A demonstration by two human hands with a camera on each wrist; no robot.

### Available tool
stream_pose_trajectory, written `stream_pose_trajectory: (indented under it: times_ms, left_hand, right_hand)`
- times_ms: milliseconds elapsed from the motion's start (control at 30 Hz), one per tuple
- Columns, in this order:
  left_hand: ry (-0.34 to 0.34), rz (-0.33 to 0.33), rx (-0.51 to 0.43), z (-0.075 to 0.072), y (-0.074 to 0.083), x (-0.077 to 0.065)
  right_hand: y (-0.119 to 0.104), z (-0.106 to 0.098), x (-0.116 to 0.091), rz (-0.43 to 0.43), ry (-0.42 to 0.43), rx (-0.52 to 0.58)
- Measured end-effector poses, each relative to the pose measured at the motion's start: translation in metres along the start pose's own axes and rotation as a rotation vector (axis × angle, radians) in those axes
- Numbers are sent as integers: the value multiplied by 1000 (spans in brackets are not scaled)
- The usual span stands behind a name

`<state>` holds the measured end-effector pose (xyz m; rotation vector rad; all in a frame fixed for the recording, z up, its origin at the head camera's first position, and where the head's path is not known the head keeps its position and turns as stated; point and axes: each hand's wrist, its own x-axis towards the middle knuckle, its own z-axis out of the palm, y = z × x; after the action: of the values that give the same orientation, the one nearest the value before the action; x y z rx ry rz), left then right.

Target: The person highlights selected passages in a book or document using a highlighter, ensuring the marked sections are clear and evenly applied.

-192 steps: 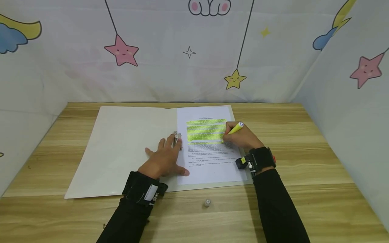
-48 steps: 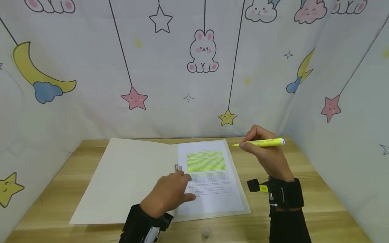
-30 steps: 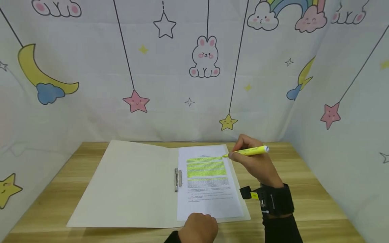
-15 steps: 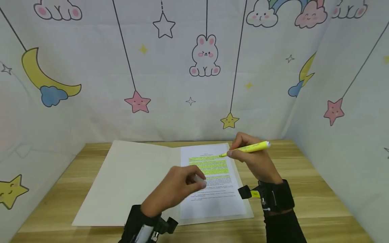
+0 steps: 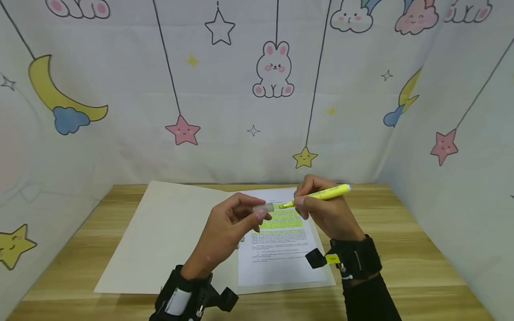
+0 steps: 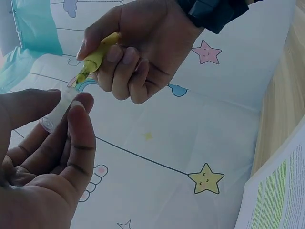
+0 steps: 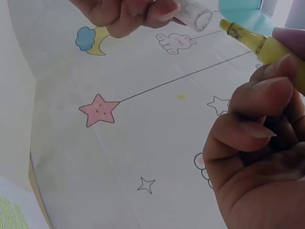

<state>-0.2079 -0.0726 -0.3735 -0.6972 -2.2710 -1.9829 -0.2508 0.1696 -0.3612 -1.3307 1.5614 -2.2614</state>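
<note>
My left hand (image 5: 230, 227) pinches a clear, whitish highlighter cap (image 5: 263, 207) between thumb and fingers, its mouth turned to the right. In my right hand (image 5: 327, 214) is a yellow highlighter (image 5: 329, 192), gripped by the barrel with its bare tip pointing left at the cap. A small gap separates tip and cap in the right wrist view, where the cap's round opening (image 7: 204, 21) faces the tip (image 7: 225, 24). Both hands are raised over a printed sheet (image 5: 281, 267), whose upper lines carry yellow highlighting. The sheet lies on the right side of an open white folder (image 5: 160, 240).
The folder rests on a wooden table (image 5: 401, 249). Part of its metal clip (image 5: 241, 240) shows beside the left hand. White cloth walls (image 5: 225, 98) with printed stars, a moon and a rabbit enclose the table's back and sides.
The right hand has stopped highlighting and lifted the highlighter off the sheet. The left hand has left the folder, picked up the cap from the table's front and brought it up to the tip.
</note>
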Motion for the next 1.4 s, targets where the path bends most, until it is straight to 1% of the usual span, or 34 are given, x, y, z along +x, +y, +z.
stream_pose_trajectory:
  times_ms: [67, 267, 400, 533, 667, 733, 800, 967, 1167, 1267, 1400]
  left_hand:
    - [-5, -9, -20, 0, -1, -1]
    - [-26, -20, -72, -1, -3, -2]
    - [-40, -25, -85, -1, -3, -1]
    - [-50, -36, -96, 1, -4, -1]
    - [-15, -23, -68, 2, -3, -2]
    - [15, -3, -46, 2, -2, -3]
    - [34, 32, -31, 3, -3, -3]
    - [56, 100, -14, 5, -3, -2]
    - [71, 117, 26, 6, -3, -1]
    - [75, 114, 43, 4, -6, 0]
    - [65, 95, 54, 1, -9, 3]
  right_hand:
    - [2, 2, 2, 5, -12, 3]
    - [6, 7, 5, 39, -13, -31]
    - [10, 10, 6, 61, -8, -38]
    - [17, 14, 7, 99, -2, -17]
    - [26, 19, 8, 115, -11, 35]
    - [29, 21, 9, 105, -12, 65]
    - [31, 22, 9, 93, -10, 84]
    - [31, 24, 9, 78, -5, 96]
    - [33, 25, 8, 81, 7, 125]
    - [33, 24, 8, 124, 30, 100]
    - [27, 13, 5, 210, 36, -13]
